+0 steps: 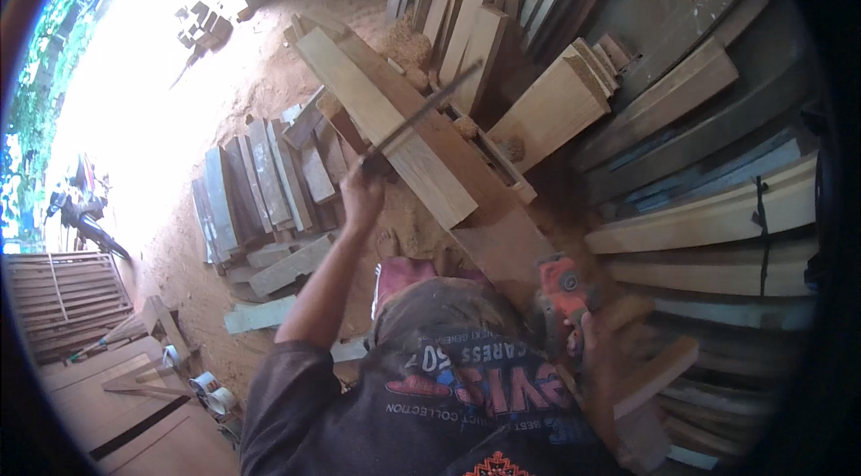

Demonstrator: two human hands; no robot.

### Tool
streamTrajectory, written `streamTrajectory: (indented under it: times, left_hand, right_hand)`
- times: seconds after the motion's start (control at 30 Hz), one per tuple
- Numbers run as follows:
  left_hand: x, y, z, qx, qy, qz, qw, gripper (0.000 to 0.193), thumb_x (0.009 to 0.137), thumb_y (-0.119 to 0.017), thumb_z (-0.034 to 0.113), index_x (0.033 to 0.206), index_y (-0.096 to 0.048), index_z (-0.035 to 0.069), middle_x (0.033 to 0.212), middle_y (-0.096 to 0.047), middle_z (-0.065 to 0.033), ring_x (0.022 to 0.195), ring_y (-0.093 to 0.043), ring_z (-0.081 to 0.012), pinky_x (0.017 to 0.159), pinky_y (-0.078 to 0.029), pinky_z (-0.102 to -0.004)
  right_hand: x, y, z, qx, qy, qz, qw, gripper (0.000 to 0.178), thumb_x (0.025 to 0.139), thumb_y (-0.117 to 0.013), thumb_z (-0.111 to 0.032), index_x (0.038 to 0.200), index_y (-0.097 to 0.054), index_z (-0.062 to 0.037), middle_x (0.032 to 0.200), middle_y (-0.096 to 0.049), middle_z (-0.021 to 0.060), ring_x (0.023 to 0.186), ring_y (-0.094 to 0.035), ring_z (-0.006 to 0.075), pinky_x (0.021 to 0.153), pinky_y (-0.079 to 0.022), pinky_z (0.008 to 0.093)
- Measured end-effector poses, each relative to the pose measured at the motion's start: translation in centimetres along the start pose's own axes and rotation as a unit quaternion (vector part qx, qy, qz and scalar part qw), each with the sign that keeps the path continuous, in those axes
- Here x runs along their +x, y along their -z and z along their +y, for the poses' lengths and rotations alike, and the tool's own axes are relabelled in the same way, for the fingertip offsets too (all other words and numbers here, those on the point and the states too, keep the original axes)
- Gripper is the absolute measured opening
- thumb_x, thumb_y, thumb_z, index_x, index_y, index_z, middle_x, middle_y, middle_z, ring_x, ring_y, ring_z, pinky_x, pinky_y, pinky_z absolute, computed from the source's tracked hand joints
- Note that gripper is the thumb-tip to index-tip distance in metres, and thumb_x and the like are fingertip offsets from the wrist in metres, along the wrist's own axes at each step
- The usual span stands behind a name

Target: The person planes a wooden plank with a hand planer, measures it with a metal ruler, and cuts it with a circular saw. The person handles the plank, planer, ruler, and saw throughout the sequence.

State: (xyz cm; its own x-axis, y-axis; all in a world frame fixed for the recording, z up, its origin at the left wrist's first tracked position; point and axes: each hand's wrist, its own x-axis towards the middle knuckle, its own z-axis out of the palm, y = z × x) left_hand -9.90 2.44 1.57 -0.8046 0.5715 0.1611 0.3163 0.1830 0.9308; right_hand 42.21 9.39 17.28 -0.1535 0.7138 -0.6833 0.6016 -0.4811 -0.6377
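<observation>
My left hand (pixel 363 195) is closed on the near end of a long, thin, dark straight tool (pixel 429 108), which looks like a try square. Its blade lies slantwise across a pale wooden board (pixel 395 148) and reaches past the board's far edge. That board rests on a long wooden workbench (pixel 511 247). At the bench's near right end, my right hand (pixel 578 341) is wrapped round the handle of a red electric planer (pixel 567 283). The planer's underside is hidden.
Short offcuts (pixel 269 175) lie in rows on the dusty floor left of the bench. A wide plank (pixel 560 113) and stacked boards (pixel 708 225) crowd the right side. Wood shavings (pixel 408 47) pile beyond the bench. A motorbike (pixel 85 216) stands at the far left.
</observation>
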Motion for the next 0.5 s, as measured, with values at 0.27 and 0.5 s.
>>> streamTrajectory:
  times: [0.27,0.5]
  left_hand:
    - [6.7,1.5,-2.3,0.046,0.075,0.014,0.996,0.024,0.095,-0.071,0.005,0.117,-0.080,0.004,0.106,-0.084,-0.0138,0.101,-0.081,-0.0237,0.091,-0.061,-0.0403]
    - [6.9,1.7,-2.6,0.034,0.053,-0.009,0.998,0.025,0.094,-0.075,0.007,0.119,-0.080,0.004,0.108,-0.084,-0.0136,0.101,-0.081,-0.0218,0.092,-0.061,-0.0373]
  right_hand:
    - [-0.3,-2.0,-1.6,0.035,0.020,0.002,0.999,0.047,0.116,-0.053,-0.046,0.115,-0.071,-0.0019,0.074,-0.057,-0.0004,0.065,-0.056,0.0106,0.057,-0.046,0.0285]
    - [-1.0,-4.3,-9.4,-0.005,0.116,-0.072,0.991,0.050,0.114,-0.057,-0.047,0.113,-0.073,-0.0002,0.075,-0.061,-0.0005,0.064,-0.056,0.0094,0.058,-0.046,0.0289]
